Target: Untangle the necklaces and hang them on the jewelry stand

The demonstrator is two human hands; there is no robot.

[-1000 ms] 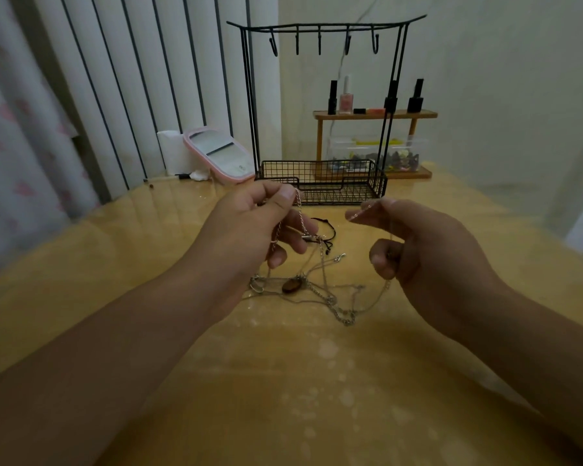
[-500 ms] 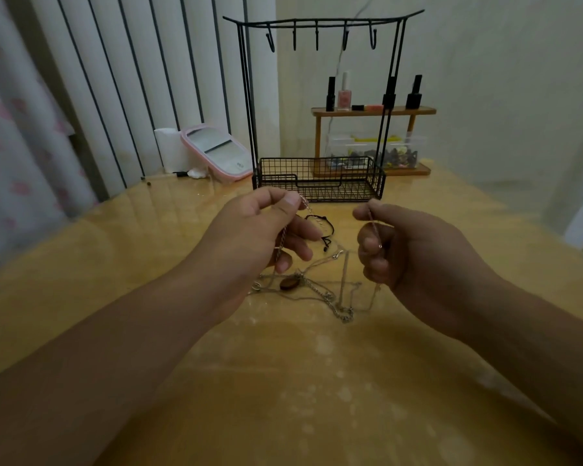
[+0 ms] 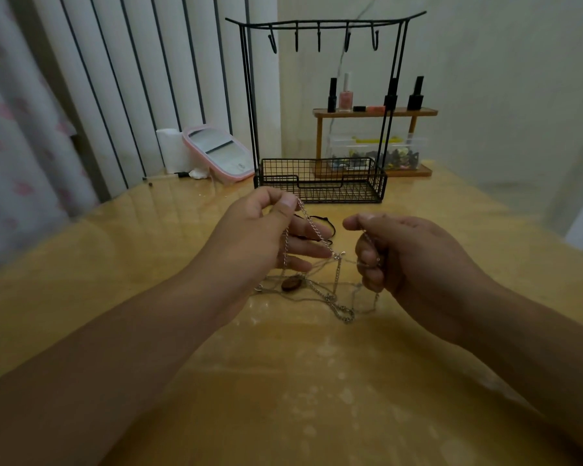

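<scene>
A tangle of thin silver necklaces (image 3: 330,297) lies on the wooden table, with a brown oval pendant (image 3: 292,283) in it. My left hand (image 3: 266,237) pinches a silver chain (image 3: 312,227) between thumb and forefinger and lifts it off the table. My right hand (image 3: 404,253) pinches another strand, its fingers curled round it. A black cord necklace (image 3: 327,223) lies behind the hands. The black wire jewelry stand (image 3: 320,28) with several bare hooks and a mesh basket (image 3: 320,181) stands just beyond.
A pink-framed mirror (image 3: 219,153) and a white roll (image 3: 170,149) lean at the back left. A small wooden shelf (image 3: 374,112) with nail polish bottles and a clear box stands behind the stand. Curtains hang on the left.
My hands have drawn closer together. My right hand has curled its fingers around its strand, and the chain now stretches from my left thumb down toward the right hand.
</scene>
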